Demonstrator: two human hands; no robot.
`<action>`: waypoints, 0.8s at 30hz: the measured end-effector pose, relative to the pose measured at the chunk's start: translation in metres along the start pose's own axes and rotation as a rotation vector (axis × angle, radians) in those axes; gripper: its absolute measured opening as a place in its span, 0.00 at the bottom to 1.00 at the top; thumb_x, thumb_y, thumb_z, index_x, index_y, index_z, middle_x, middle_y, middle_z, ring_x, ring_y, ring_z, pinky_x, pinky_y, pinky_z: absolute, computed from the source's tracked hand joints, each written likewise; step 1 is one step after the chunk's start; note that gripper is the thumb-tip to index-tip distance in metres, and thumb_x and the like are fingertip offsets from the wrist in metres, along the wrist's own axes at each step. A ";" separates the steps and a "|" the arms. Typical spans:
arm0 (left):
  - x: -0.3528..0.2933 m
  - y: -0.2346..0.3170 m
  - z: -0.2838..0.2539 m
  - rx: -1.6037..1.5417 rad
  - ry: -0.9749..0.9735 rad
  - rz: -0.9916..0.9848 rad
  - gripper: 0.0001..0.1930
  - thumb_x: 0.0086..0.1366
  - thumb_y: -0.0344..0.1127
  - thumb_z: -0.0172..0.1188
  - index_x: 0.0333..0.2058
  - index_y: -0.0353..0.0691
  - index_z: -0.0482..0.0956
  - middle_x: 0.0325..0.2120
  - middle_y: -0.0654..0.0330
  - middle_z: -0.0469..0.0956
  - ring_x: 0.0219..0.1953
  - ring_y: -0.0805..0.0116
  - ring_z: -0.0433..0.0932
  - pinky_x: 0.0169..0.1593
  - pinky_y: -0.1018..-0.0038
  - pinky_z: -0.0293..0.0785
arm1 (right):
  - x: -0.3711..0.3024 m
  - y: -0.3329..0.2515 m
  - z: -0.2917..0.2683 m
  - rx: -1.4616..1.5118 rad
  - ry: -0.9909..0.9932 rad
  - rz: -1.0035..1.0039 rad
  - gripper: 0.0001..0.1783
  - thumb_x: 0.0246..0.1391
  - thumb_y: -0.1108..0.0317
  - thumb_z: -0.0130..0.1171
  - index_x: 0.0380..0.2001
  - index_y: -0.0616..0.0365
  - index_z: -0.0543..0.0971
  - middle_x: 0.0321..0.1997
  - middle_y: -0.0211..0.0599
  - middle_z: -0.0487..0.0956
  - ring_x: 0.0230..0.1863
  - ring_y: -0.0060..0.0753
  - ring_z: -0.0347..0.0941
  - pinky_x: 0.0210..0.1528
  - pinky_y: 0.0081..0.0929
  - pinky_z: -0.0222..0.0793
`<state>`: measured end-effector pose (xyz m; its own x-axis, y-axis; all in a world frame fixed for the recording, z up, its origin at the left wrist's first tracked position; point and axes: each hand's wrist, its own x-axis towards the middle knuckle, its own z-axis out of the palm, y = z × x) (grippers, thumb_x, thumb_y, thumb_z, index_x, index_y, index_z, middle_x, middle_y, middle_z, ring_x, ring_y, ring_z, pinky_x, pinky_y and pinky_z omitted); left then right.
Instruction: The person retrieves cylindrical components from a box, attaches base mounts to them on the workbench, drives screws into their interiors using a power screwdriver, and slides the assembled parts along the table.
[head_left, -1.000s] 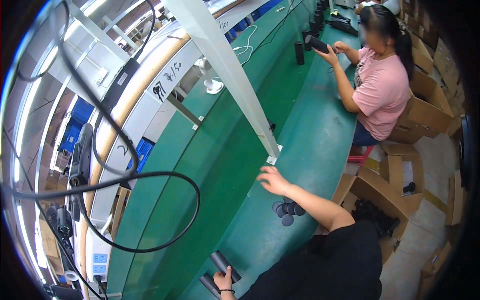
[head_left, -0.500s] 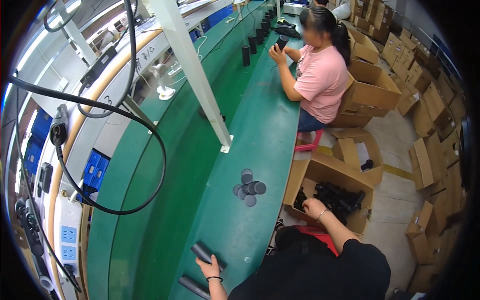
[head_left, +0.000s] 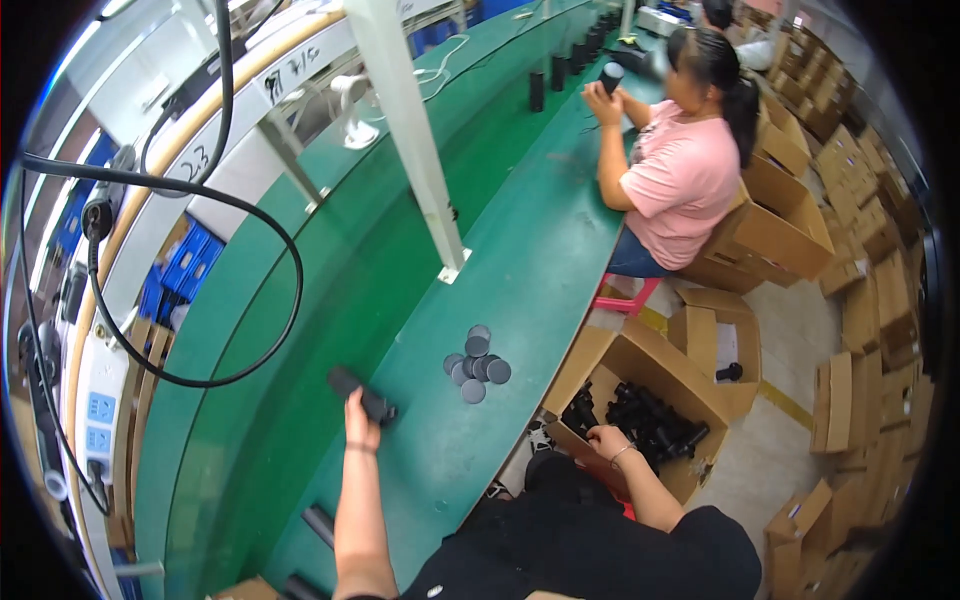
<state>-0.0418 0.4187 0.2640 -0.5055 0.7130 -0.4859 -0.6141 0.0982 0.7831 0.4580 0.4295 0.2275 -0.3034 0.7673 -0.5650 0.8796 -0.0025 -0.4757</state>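
Note:
My left hand [head_left: 362,428] is closed around a black cylinder [head_left: 346,382], held at the left edge of the green bench top, beside the lower green strip. Down at the right, my right hand [head_left: 606,441] reaches into an open cardboard box [head_left: 668,366] of black cylindrical parts [head_left: 650,420]. Its fingers are curled, and whatever they hold is hidden. Several dark round discs [head_left: 474,366] lie in a loose pile on the bench between my hands. Another black cylinder [head_left: 319,524] rests on the bench beside my left forearm.
A white post [head_left: 412,140] stands on the bench ahead. Farther along, a seated person in a pink shirt [head_left: 690,180] holds a black cylinder. Black cylinders [head_left: 537,92] stand in a row beyond. A black cable [head_left: 285,240] loops at the left. Cardboard boxes [head_left: 870,230] stack up at right.
My left hand has lifted the black cylinder and moved it forward and left, away from the other cylinder. My right hand stays at the box. The whole view has shifted somewhat.

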 end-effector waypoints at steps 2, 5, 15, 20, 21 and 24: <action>0.041 0.008 0.050 0.018 -0.023 0.052 0.25 0.55 0.34 0.58 0.51 0.41 0.60 0.38 0.61 0.67 0.39 0.66 0.69 0.44 0.66 0.70 | 0.008 0.021 -0.006 0.106 0.099 -0.016 0.14 0.44 0.69 0.54 0.36 0.59 0.78 0.35 0.50 0.78 0.40 0.48 0.75 0.43 0.35 0.70; 0.101 0.020 0.128 0.272 0.014 0.034 0.36 0.54 0.33 0.62 0.58 0.42 0.51 0.46 0.55 0.66 0.45 0.60 0.70 0.46 0.58 0.70 | 0.009 0.074 -0.001 0.131 0.096 0.079 0.13 0.43 0.68 0.54 0.35 0.59 0.78 0.35 0.49 0.78 0.40 0.48 0.75 0.43 0.34 0.70; 0.270 0.004 0.249 0.664 0.265 0.205 0.32 0.41 0.35 0.70 0.45 0.30 0.68 0.40 0.47 0.75 0.40 0.56 0.77 0.42 0.66 0.74 | -0.051 0.248 0.069 0.303 0.112 0.547 0.10 0.45 0.68 0.56 0.31 0.60 0.80 0.26 0.42 0.79 0.28 0.34 0.77 0.34 0.29 0.72; 0.327 -0.010 0.209 0.862 0.350 0.200 0.36 0.44 0.50 0.67 0.48 0.31 0.68 0.46 0.43 0.72 0.49 0.51 0.72 0.53 0.66 0.66 | -0.047 0.244 0.075 0.536 -0.044 0.765 0.11 0.49 0.66 0.54 0.30 0.64 0.79 0.21 0.41 0.78 0.19 0.30 0.74 0.24 0.28 0.71; 0.332 -0.007 0.191 0.894 0.351 0.217 0.39 0.45 0.51 0.66 0.50 0.30 0.65 0.48 0.42 0.70 0.52 0.50 0.69 0.55 0.66 0.64 | -0.041 0.272 0.092 0.411 -0.080 0.663 0.11 0.50 0.66 0.54 0.29 0.64 0.79 0.21 0.41 0.78 0.20 0.30 0.75 0.23 0.28 0.71; 0.288 -0.021 0.246 1.058 0.415 0.189 0.46 0.47 0.54 0.63 0.57 0.30 0.54 0.54 0.36 0.60 0.60 0.45 0.57 0.59 0.63 0.58 | -0.044 0.255 0.097 0.357 -0.094 0.645 0.13 0.49 0.63 0.55 0.26 0.63 0.79 0.22 0.44 0.78 0.25 0.34 0.76 0.28 0.30 0.70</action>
<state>-0.0248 0.7927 0.2032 -0.8161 0.5146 -0.2629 0.2096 0.6875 0.6953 0.6601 0.3325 0.0656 0.1895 0.4848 -0.8539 0.7259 -0.6548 -0.2106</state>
